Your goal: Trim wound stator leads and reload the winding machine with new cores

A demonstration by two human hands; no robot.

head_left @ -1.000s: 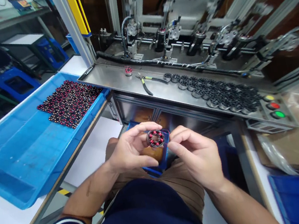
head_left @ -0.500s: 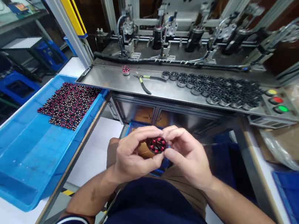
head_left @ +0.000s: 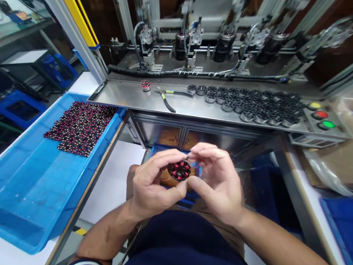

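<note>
ring (head_left: 177,167) in hands, off worktop (head_left: 124,91), nr its front edge | L hand (head_left: 148,187): thumb + fingers pinching rim | R hand (head_left: 219,183): fingertips at ring's R side, can't tell if gripping | tip: prob. best steady rim w/ L, nails off red wire (head_left: 182,164) | pliers (head_left: 167,101): worktop, handle by front edge

Blk/red ring (head_left: 181,170) btwn hands (head_left: 151,187), pliers (head_left: 165,97) + blk rings (head_left: 258,102) on metal shelf (head_left: 127,91), blue tray (head_left: 26,181) at L.
</note>
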